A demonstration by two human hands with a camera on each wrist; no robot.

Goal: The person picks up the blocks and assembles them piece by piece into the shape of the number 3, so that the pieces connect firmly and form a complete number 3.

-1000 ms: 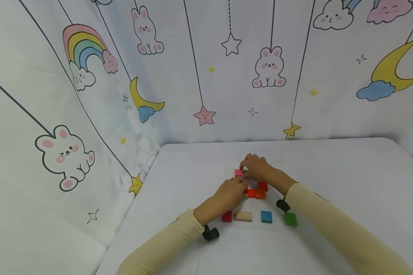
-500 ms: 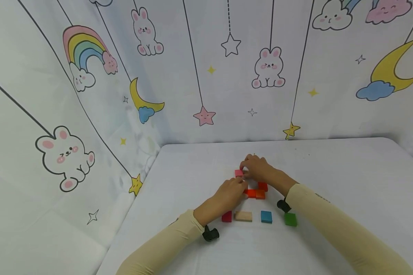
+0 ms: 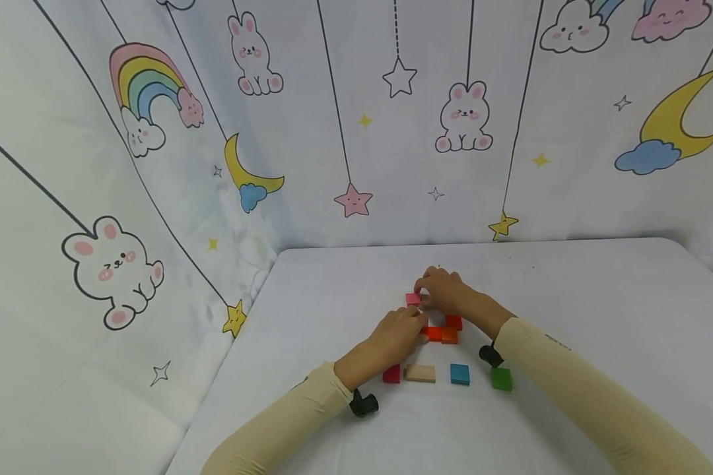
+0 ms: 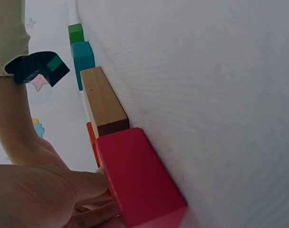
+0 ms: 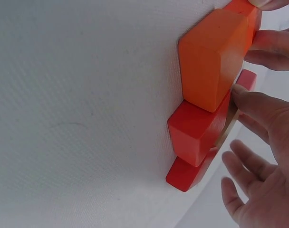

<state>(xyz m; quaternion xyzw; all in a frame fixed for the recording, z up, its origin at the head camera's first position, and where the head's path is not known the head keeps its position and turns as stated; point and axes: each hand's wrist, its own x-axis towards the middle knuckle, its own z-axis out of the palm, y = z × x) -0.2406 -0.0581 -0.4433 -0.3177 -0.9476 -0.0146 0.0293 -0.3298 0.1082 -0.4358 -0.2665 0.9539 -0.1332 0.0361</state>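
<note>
In the head view my left hand [image 3: 397, 335] is low at the left end of a red-orange block [image 3: 434, 334], which its thumb and finger pinch in the right wrist view. An orange block [image 3: 449, 335] adjoins that block, with a red block [image 3: 454, 322] behind. Farther back, my right hand [image 3: 444, 291] has thumb and index finger at a wooden block [image 5: 227, 119], mostly hidden behind the red ones; they pinch it beside a pink block [image 3: 412, 299]. Its other fingers are spread in the right wrist view.
A front row on the white table [image 3: 333, 277] holds a crimson block [image 3: 391, 374], a plain wooden block [image 3: 420, 373], a blue block [image 3: 460, 374] and a green block [image 3: 502, 379]. A patterned cloth [image 3: 309, 132] hangs behind the table.
</note>
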